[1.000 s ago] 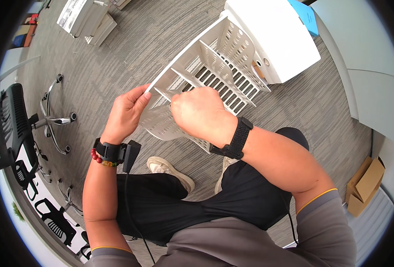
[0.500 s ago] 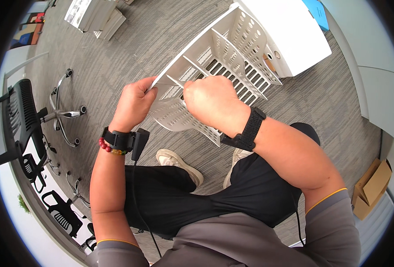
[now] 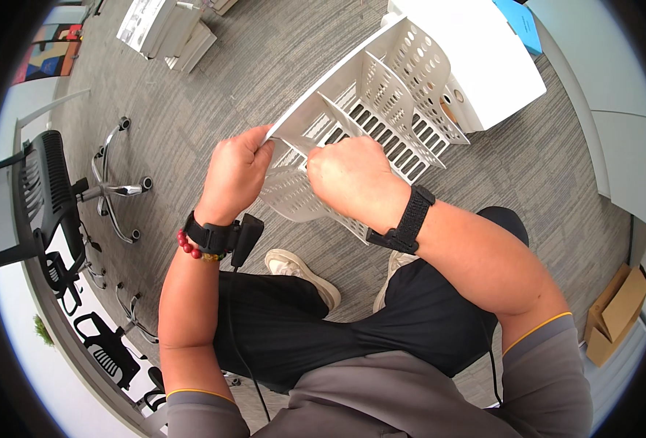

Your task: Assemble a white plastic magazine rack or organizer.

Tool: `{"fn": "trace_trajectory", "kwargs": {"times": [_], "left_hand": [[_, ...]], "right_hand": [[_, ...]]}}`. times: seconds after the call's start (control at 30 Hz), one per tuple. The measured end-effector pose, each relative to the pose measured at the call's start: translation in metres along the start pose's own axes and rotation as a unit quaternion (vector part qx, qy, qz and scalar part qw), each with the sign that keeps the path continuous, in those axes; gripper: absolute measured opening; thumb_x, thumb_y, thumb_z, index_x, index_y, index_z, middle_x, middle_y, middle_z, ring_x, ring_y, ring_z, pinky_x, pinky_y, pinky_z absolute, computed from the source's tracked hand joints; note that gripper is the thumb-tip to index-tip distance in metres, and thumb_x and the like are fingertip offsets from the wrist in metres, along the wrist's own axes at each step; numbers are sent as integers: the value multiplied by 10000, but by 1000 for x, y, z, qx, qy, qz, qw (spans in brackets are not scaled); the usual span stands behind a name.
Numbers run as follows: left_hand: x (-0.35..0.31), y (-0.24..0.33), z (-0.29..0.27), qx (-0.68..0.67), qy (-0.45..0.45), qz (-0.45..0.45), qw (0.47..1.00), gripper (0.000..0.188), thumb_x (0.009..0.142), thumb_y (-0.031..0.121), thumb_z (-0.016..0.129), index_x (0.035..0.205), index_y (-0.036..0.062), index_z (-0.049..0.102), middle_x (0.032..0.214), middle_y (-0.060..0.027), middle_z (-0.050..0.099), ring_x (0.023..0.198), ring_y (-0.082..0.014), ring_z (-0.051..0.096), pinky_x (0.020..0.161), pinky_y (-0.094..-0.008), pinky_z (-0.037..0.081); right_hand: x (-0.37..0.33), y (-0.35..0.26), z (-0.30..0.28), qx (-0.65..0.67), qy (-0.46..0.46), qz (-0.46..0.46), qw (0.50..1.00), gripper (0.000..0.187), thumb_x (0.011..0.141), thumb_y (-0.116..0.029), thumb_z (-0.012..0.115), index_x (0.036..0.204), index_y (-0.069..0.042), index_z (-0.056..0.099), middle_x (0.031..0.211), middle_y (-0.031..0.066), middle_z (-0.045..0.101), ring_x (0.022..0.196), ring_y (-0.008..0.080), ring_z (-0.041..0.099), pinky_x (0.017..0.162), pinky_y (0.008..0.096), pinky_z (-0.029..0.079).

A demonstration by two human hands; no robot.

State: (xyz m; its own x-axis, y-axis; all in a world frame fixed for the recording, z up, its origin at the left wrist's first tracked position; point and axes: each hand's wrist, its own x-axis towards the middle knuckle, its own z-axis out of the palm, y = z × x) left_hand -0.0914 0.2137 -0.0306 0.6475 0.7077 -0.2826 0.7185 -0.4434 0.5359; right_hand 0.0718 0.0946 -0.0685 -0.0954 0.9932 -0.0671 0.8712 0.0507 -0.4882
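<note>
A white plastic file rack [image 3: 294, 197] with perforated dividers and a slotted base is tilted above the floor, just in front of my knees. My left hand [image 3: 237, 171] pinches its near-left corner, thumb and fingers closed on the rim of the long back panel. Inside the left part of the rack, my right hand [image 3: 352, 171] is closed in a fist around the top of a thin divider; its fingertips are hidden. Farther along, another perforated divider [image 3: 388, 91] stands between the panels. Black straps circle both my wrists, and a small black device sits on the left one.
Beyond the rack's right end is a white box [image 3: 501, 73] with a blue item [image 3: 521, 28] behind it. Stacked books [image 3: 155, 29] lie on the carpet at far left. An office chair [image 3: 49, 190] stands left; an open cardboard box [image 3: 614, 314] lies at right.
The whole view has shifted slightly, so most things sit a little farther right. My left hand and the rack's corner have moved slightly right with it. Both hands keep their grip.
</note>
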Motion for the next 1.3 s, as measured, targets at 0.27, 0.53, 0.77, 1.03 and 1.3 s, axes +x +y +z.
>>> {"fn": "trace_trajectory", "kwargs": {"times": [0.27, 0.53, 0.77, 1.03, 1.3], "left_hand": [[-5, 13, -5, 15, 32, 16, 999, 256, 956, 116, 619, 1183, 34, 706, 837, -237, 677, 782, -411, 685, 680, -448, 532], [-7, 20, -10, 7, 29, 5, 1000, 251, 956, 107, 621, 1179, 27, 705, 828, -238, 675, 771, -413, 683, 674, -438, 532], [-11, 21, -15, 0, 36, 14, 999, 245, 958, 105, 623, 1172, 22, 706, 823, -243, 668, 763, -414, 683, 670, -434, 533], [-10, 26, -17, -15, 44, 11, 999, 256, 958, 104, 622, 1186, 23, 707, 805, -244, 663, 744, -407, 683, 667, -429, 532], [-10, 23, -16, -53, 41, -4, 998, 298, 958, 89, 606, 1233, 20, 697, 724, -218, 634, 622, -298, 654, 640, -389, 514]], "right_hand": [[1, -2, -4, -3, -15, 2, 1000, 134, 804, -133, 633, 797, -49, 738, 706, 104, 727, 657, 275, 742, 566, 416, 592], [2, -4, -10, 2, -45, 20, 999, 138, 817, -136, 635, 808, -54, 747, 745, 104, 739, 698, 270, 750, 595, 414, 598], [4, -10, -10, -5, -73, 13, 997, 144, 824, -148, 642, 826, -65, 759, 763, 100, 747, 740, 270, 757, 635, 410, 598], [4, -9, -15, -5, -81, 23, 996, 142, 819, -152, 642, 806, -85, 766, 763, 102, 749, 748, 278, 757, 643, 418, 596], [7, -11, -13, 14, -79, 32, 996, 133, 802, -149, 648, 789, -84, 763, 744, 106, 742, 720, 285, 749, 626, 422, 589]]}}
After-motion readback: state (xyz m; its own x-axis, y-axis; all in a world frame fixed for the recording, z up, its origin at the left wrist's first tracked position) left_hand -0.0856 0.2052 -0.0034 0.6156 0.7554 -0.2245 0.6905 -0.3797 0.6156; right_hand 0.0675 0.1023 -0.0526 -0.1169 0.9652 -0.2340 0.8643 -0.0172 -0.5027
